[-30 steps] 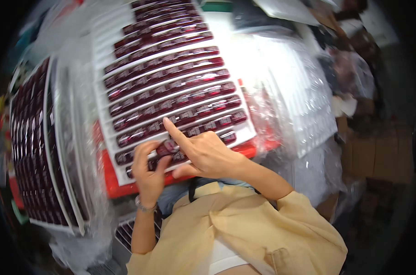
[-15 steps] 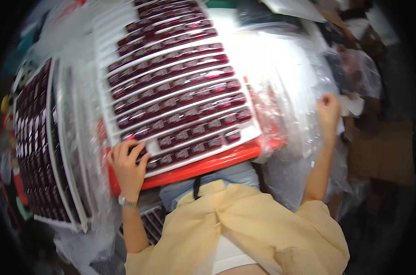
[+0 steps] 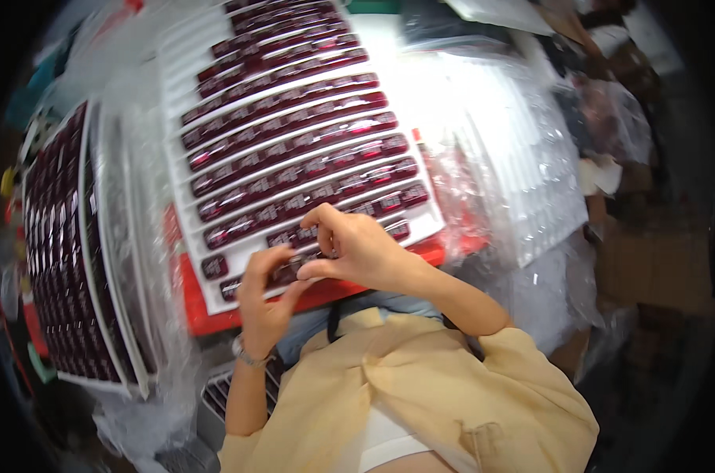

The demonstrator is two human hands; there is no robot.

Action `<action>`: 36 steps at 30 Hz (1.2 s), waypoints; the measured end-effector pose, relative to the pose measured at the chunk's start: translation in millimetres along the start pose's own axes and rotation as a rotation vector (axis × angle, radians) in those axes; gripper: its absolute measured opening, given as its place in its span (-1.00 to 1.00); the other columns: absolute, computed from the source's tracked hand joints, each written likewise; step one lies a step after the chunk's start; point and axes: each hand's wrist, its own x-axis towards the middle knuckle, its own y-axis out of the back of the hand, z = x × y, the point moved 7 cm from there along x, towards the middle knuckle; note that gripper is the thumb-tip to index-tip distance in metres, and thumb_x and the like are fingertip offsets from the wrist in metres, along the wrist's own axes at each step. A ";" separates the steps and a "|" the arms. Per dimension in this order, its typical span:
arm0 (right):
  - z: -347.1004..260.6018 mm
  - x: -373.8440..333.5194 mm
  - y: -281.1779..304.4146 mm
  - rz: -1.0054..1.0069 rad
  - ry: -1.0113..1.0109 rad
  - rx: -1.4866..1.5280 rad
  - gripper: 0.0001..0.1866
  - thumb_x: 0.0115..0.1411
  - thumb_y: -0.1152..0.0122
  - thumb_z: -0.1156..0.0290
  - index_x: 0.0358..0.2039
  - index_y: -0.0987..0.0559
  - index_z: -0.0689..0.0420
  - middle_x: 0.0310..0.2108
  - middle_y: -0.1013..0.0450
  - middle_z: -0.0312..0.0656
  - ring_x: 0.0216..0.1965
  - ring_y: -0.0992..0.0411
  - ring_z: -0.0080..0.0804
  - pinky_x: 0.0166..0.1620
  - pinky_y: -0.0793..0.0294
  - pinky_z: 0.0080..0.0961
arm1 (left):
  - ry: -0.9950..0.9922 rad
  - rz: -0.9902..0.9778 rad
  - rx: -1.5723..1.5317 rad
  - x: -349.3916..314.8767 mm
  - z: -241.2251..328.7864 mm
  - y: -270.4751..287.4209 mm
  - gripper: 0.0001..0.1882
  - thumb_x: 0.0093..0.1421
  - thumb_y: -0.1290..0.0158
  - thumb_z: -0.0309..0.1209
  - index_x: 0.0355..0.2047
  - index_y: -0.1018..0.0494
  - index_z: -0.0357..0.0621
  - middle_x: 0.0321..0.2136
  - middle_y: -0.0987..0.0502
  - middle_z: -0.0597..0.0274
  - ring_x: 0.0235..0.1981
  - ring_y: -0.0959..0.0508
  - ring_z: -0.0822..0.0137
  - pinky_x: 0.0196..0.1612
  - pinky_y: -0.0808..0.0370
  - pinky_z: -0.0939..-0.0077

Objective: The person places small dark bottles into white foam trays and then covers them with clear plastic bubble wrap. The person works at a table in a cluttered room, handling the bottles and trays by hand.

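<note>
From where I stand, the two hands meet over the near end of a white tray [image 3: 428, 227], close to the person's body. The left hand [image 3: 263, 303] has its thumb and forefinger curved toward each other, with a dark red piece [image 3: 283, 274] showing between them; whether those fingers pinch it or it lies in the tray beneath, I cannot tell. The right hand [image 3: 367, 254] arches in from the other side, forefinger and thumb set apart with dark red behind the gap (anything thin held there is too blurred to make out).

For handling so glossy a piece, I'd keep the left fingers on its edges and let the right work lightly, wrists clear of the neighbouring rows.

As far as it shows, the piece's long axis runs with the rows, crosswise to the person and tipping up toward the right; I can't tell which end is its front. The tray itself runs lengthwise away from the body. A lone piece [image 3: 213, 266] sits just beside a bare stretch in its row, and a red surface [image 3: 206, 321] juts out under the tray.
</note>
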 end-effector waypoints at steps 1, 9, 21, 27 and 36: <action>1.4 -5.0 28.6 0.107 0.017 -0.087 -0.56 -0.05 -0.45 0.39 -0.19 -0.47 0.24 -0.57 -0.43 -0.19 -0.48 -0.46 -0.48 -0.43 -0.43 -0.50 | 0.020 0.049 0.046 -0.5 -6.2 8.3 -0.48 -0.09 -0.29 -0.54 -0.07 -0.41 -0.21 -0.25 -0.52 0.13 -0.22 -0.49 0.13 -0.17 -0.43 0.34; 140.7 -132.7 295.7 0.778 -0.560 -1.196 -0.55 0.17 -0.17 0.22 0.00 -0.42 0.22 -0.12 -0.40 0.00 -0.05 -0.36 0.04 -0.02 -0.36 -0.11 | -0.166 -0.116 0.530 22.6 -29.4 17.7 -0.52 -0.08 -0.25 -0.58 -0.09 -0.42 -0.25 -0.25 -0.48 0.09 -0.20 -0.45 0.12 -0.12 -0.40 0.30; 166.2 -137.0 312.0 0.463 -0.298 -0.857 -0.74 0.10 -0.17 0.47 -0.17 -0.48 0.19 -0.40 -0.40 -0.15 -0.34 -0.39 -0.29 -0.23 -0.37 -0.42 | 0.024 0.025 0.704 -4.8 -46.2 94.5 -0.68 -0.02 -0.20 -0.53 -0.21 -0.50 -0.30 -0.22 -0.45 0.12 -0.14 -0.41 0.10 -0.04 -0.34 0.31; 182.6 -156.3 369.6 1.079 -0.097 -0.213 -0.81 0.16 -0.23 0.40 -0.21 -0.53 0.14 -0.50 -0.37 -0.36 -0.49 -0.32 -0.61 -0.37 -0.33 -0.62 | 0.049 0.235 0.399 -5.6 -47.4 99.5 -0.70 0.04 -0.16 -0.60 -0.17 -0.45 -0.27 -0.19 -0.49 0.14 -0.18 -0.46 0.23 -0.06 -0.38 0.39; -1.1 -13.5 89.1 0.590 0.058 0.480 -0.89 0.06 -0.35 0.53 -0.46 -0.55 0.17 -0.52 -0.53 -0.30 -0.59 -0.34 -0.77 -0.52 -0.30 -0.80 | -0.043 0.152 -0.086 2.9 4.3 -12.9 -0.58 -0.09 -0.28 -0.61 -0.15 -0.48 -0.24 -0.25 -0.46 0.20 -0.29 -0.48 0.36 -0.23 -0.46 0.55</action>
